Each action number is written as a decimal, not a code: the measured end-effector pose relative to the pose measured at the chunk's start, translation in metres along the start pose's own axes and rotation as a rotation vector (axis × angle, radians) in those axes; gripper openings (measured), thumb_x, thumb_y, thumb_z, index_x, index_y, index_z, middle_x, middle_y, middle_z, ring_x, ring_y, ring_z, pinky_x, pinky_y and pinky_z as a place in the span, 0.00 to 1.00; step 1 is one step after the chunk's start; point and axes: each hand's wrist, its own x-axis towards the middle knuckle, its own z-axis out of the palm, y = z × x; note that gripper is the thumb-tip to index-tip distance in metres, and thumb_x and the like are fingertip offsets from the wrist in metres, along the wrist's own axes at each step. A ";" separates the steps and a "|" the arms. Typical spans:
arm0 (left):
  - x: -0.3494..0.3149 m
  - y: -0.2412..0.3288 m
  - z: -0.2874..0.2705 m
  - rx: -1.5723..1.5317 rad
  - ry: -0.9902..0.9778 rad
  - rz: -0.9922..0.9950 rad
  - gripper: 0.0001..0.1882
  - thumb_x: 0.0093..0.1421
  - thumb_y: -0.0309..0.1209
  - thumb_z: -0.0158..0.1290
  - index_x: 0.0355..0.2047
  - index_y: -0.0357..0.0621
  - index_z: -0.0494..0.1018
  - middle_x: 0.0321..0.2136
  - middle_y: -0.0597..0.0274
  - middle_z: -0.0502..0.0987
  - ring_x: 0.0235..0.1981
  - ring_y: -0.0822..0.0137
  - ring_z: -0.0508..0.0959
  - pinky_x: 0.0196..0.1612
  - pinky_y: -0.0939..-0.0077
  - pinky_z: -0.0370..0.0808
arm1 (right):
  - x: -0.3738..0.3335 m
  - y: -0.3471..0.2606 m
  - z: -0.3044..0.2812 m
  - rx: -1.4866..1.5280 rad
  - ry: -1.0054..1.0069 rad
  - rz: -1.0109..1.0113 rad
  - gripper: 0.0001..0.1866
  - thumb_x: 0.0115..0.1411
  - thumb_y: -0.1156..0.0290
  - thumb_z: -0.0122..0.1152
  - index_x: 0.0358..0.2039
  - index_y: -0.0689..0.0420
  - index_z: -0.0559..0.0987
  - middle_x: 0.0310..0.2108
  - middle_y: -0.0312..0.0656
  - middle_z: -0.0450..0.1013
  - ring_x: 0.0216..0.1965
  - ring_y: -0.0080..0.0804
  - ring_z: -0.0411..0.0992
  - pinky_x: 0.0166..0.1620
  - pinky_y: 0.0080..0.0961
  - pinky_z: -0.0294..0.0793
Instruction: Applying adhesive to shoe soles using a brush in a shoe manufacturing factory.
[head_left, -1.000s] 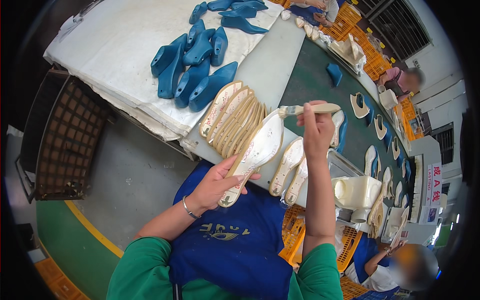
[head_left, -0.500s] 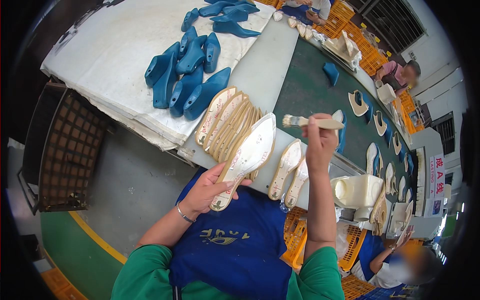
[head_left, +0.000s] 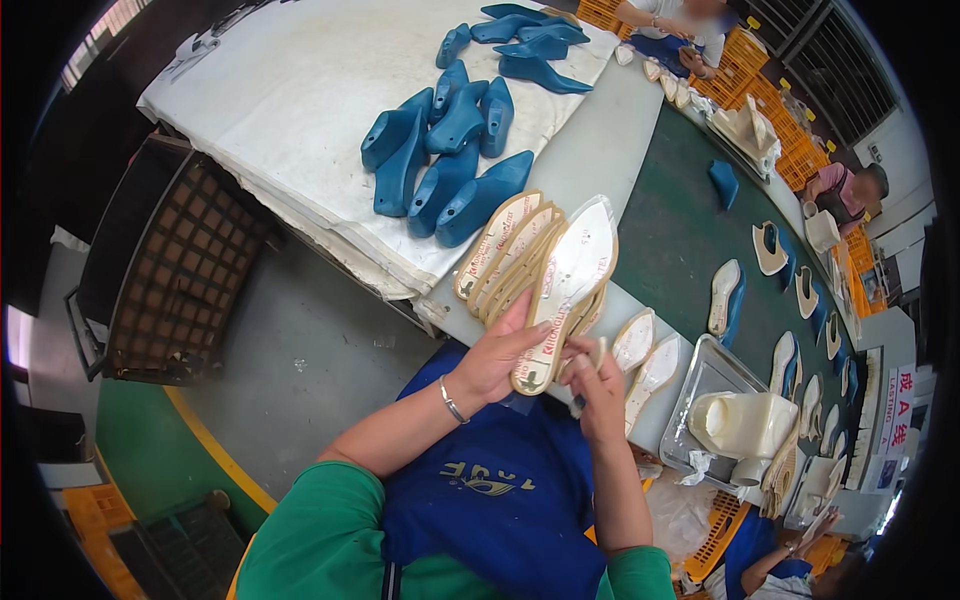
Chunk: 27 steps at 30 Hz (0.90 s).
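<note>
My left hand [head_left: 497, 360] grips the narrow end of a pale shoe insole [head_left: 580, 255], its pointed toe end tilted up and away. Beside that narrow end, my right hand [head_left: 597, 395] is closed round a brush [head_left: 600, 352]; its handle end shows above the fingers, and the bristles point down, partly hidden. Just beyond the held insole lies a fanned stack of similar insoles [head_left: 497, 245]. Two separate insoles, one nearer [head_left: 652, 374] and one farther [head_left: 634, 338], rest on the table edge right of my hands.
Several blue shoe lasts [head_left: 460, 118] lie on a white-covered table [head_left: 290, 110]. A white glue container [head_left: 745, 425] sits in a metal tray [head_left: 680, 440]. Lasts and shoe parts ride on the green conveyor [head_left: 670, 230]. A dark rack [head_left: 185, 270] stands left; co-workers sit across and right.
My right hand has brought the brush down and left from above the conveyor to the insole's narrow end. My left hand still holds the insole. The whole view has shifted.
</note>
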 end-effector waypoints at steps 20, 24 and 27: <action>0.085 0.089 -0.151 2.049 0.436 0.512 0.33 0.63 0.29 0.50 0.66 0.35 0.53 0.60 0.41 0.64 0.60 0.44 0.64 0.62 0.59 0.61 | -0.040 0.010 -0.045 0.240 0.006 0.220 0.08 0.61 0.71 0.60 0.39 0.60 0.78 0.26 0.31 0.74 0.22 0.14 0.67 0.26 0.11 0.64; 0.121 0.104 -0.162 2.054 0.405 0.454 0.31 0.62 0.26 0.50 0.65 0.40 0.56 0.58 0.44 0.67 0.57 0.47 0.69 0.59 0.63 0.66 | -0.051 0.014 -0.049 0.272 0.013 0.243 0.09 0.62 0.71 0.60 0.41 0.61 0.78 0.27 0.31 0.73 0.23 0.14 0.67 0.27 0.11 0.64; 0.162 0.114 -0.161 2.030 0.307 0.494 0.30 0.61 0.26 0.51 0.64 0.42 0.58 0.55 0.43 0.70 0.56 0.47 0.71 0.58 0.63 0.68 | -0.054 0.019 -0.053 0.270 0.011 0.259 0.09 0.62 0.71 0.59 0.41 0.61 0.78 0.27 0.31 0.74 0.23 0.14 0.67 0.27 0.11 0.64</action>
